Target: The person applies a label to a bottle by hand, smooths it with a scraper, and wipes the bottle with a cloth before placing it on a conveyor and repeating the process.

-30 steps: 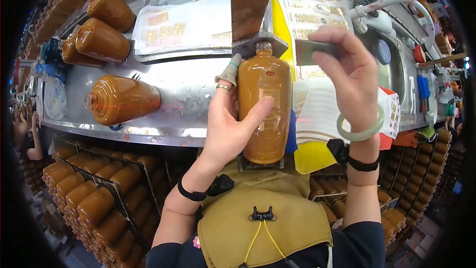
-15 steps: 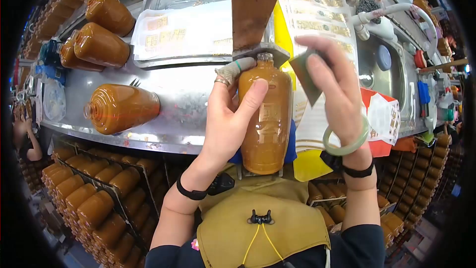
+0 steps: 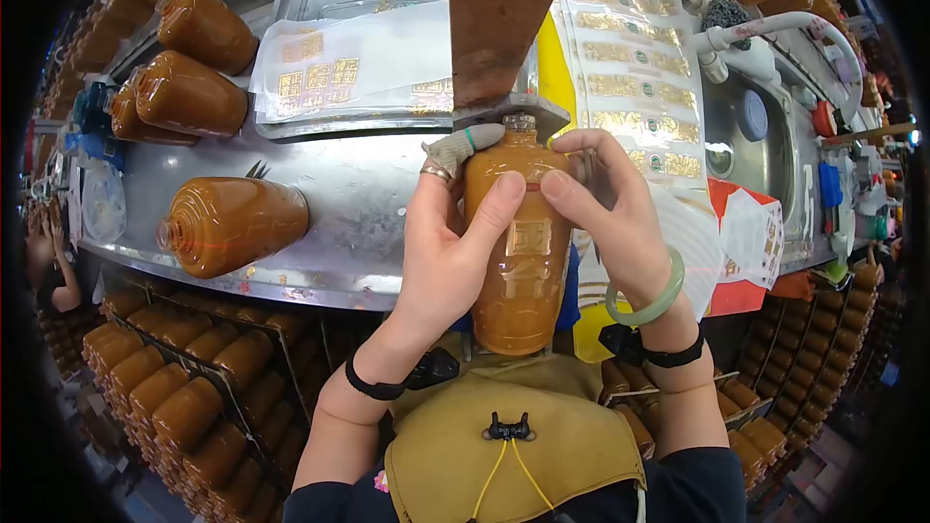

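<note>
An amber-brown bottle (image 3: 521,315) lies in the middle with its neck toward a metal holder (image 3: 511,114). Gold characters (image 3: 531,237) show on its front, and a small red mark (image 3: 532,187) is nearer its shoulder. My left hand (image 3: 453,232) grips the bottle's left side, thumb on the front, with a pale cloth cover (image 3: 450,151) on one finger. From the right, my right hand (image 3: 610,203) rests on the shoulder, its thumb on the glass by the red mark and its index fingertip near the neck. A dark sliver shows below its palm.
More brown bottles (image 3: 232,223) are at the left on the metal worktop (image 3: 358,169). Gold label sheets (image 3: 635,92) lie right of a brown post (image 3: 504,19); other sheets (image 3: 373,58) lie on a tray. A sink (image 3: 741,140) is at the right. Racks below hold several bottles.
My right hand has moved left and down onto the bottle. The dark flat piece that it held is now almost wholly hidden. My left hand stays on the bottle.
</note>
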Action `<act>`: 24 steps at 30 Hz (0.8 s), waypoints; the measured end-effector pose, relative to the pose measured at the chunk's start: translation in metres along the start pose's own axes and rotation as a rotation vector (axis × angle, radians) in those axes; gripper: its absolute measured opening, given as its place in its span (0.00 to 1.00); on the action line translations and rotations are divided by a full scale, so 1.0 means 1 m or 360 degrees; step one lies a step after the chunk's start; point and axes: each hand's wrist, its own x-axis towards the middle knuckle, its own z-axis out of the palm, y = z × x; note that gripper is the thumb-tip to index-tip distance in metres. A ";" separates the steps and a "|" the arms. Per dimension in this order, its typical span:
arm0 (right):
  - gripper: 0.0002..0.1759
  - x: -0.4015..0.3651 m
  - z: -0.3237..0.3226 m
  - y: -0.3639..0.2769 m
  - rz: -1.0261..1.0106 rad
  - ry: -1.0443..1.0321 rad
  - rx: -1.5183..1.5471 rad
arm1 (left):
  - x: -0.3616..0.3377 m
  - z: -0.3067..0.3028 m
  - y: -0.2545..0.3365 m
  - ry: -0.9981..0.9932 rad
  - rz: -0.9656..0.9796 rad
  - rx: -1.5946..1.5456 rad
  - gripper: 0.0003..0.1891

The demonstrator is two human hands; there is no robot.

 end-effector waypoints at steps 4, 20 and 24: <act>0.19 0.002 -0.003 -0.001 -0.0041 -0.0029 -0.0143 | -0.001 0.001 0.001 -0.0010 0.0000 -0.0033 0.22; 0.26 0.012 0.003 -0.075 -0.1449 -0.0171 -0.1679 | -0.002 -0.011 0.000 -0.0082 -0.0172 -0.0292 0.25; 0.22 0.003 -0.001 -0.061 -0.1380 -0.0060 -0.1681 | -0.010 -0.007 0.006 -0.0030 -0.0188 -0.0264 0.26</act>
